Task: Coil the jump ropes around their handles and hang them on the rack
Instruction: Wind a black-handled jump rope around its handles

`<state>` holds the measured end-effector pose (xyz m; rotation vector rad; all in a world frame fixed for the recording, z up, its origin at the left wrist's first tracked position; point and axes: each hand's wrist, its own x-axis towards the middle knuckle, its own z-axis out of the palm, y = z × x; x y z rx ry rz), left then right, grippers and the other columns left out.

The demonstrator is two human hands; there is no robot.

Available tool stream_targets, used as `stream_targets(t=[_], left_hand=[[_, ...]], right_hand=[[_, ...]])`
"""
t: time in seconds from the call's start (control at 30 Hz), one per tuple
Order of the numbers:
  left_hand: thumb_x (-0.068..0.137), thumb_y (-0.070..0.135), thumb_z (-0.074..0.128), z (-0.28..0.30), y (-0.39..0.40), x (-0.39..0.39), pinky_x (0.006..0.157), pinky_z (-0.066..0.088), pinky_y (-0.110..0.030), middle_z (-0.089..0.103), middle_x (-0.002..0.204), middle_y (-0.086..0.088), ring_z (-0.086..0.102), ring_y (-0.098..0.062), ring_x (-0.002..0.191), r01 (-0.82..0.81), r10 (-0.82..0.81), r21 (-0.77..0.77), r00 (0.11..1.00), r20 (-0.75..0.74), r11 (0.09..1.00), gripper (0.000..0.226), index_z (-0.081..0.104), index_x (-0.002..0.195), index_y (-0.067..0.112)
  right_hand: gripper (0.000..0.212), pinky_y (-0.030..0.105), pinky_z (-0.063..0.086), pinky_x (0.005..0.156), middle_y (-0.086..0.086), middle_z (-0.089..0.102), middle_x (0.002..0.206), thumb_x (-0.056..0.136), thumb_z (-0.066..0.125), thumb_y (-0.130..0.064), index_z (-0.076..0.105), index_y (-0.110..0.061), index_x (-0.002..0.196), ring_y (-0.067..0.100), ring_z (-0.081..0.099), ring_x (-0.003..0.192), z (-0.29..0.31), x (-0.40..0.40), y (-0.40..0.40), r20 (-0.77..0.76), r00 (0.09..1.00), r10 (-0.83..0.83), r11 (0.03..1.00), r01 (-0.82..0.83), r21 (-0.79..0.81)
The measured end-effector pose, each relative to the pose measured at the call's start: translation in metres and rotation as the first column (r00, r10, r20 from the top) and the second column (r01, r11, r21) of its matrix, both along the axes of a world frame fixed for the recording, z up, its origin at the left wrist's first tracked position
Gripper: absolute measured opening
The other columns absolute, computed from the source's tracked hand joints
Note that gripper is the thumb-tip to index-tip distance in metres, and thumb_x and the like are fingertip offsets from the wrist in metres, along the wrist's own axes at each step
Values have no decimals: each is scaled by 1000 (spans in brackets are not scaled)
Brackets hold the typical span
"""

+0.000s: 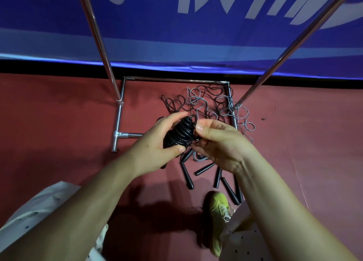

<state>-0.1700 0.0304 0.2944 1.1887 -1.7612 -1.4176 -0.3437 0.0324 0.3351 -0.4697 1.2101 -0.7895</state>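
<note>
Red floor (59, 113), blue banner (176, 34) w/ white lettering behind; yellow-green shoe (218, 211) (laced) bottom right.

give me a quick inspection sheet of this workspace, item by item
surface: red floor, shadowed near the person
job's things: black coiled rope held over the floor; loose ropes tangled; black handles on the floor; metal rack
clutter: nothing seen
grippers: left hand grips the coil; right hand pinches its edge
cables: nothing seen besides ropes
surroundings: blue banner; yellow-green shoe
</note>
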Motion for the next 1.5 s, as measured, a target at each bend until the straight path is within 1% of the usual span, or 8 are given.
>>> stream_targets(t=[0.27, 0.53, 0.77, 0.93, 1.13, 1.3, 1.4, 1.5], left_hand=[[73, 18, 62, 3, 0, 3, 102, 36, -18, 47, 125, 24, 48, 10, 113, 86, -86, 38, 996, -8, 996, 67, 36, 121, 55], [70, 32, 64, 0, 2, 5, 106, 36, -23, 48, 125, 38, 47, 2, 123, 179, -174, 62, 981, -86, 982, 70, 35, 118, 74], [72, 27, 64, -2, -5, 7, 104, 36, -23, 51, 128, 10, 49, -2, 120, 97, -58, 129, 959, -277, 987, 64, 38, 130, 33], [72, 29, 63, -3, -3, 4, 106, 35, -26, 47, 136, 5, 45, -6, 127, 120, -71, 152, 954, -290, 981, 67, 35, 133, 38], [75, 34, 60, -5, -1, 7, 116, 27, -50, 42, 146, 1, 41, -12, 133, 164, -132, 132, 967, -220, 978, 68, 34, 126, 71], [76, 32, 60, -1, 0, 6, 117, 25, -45, 39, 147, -1, 39, -10, 134, 174, -135, 137, 958, -253, 975, 73, 28, 134, 63], [67, 29, 63, -1, 0, 4, 100, 42, -31, 50, 126, -5, 51, -12, 118, 129, -48, 200, 929, -367, 971, 78, 24, 135, 38], [58, 26, 59, -3, 3, 3, 85, 48, -34, 50, 118, -12, 57, -25, 101, 151, 20, 331, 887, -461, 931, 74, 31, 127, 30]], right_hand=[[17, 26, 47, 74, -2, 63, 61, 71, 64, -12, 64, -10, 88, 3, 45, 45, -5, 5, 0, 84, 995, -47, 999, 48, -8], [26, 26, 57, 72, 7, 67, 82, 69, 65, -25, 62, -9, 89, 15, 65, 69, -13, 5, 1, 135, 990, 38, 999, -38, 2], [44, 26, 55, 79, 3, 69, 83, 57, 83, -23, 75, -11, 99, 7, 57, 62, -16, 3, 0, 304, 948, 92, 975, -24, -222], [36, 27, 57, 75, 6, 73, 84, 64, 79, -1, 69, -3, 98, 16, 68, 73, -23, 11, -1, 151, 989, 3, 957, 41, -288], [23, 18, 48, 60, -2, 65, 65, 73, 61, -14, 63, -5, 94, 4, 49, 49, -18, 10, 1, 139, 990, 0, 982, 27, -190], [20, 18, 50, 58, -2, 59, 62, 76, 58, -25, 69, -9, 80, 3, 39, 44, -16, 11, -1, 239, 970, -50, 990, 79, -114], [38, 20, 52, 55, -3, 51, 61, 78, 54, -45, 75, -13, 81, 5, 41, 43, -12, 4, -5, 305, 952, 21, 996, 9, -94], [41, 23, 55, 54, -2, 53, 59, 62, 80, -46, 77, -17, 91, 6, 44, 42, -14, 0, -4, 316, 932, 178, 976, -125, -179]])
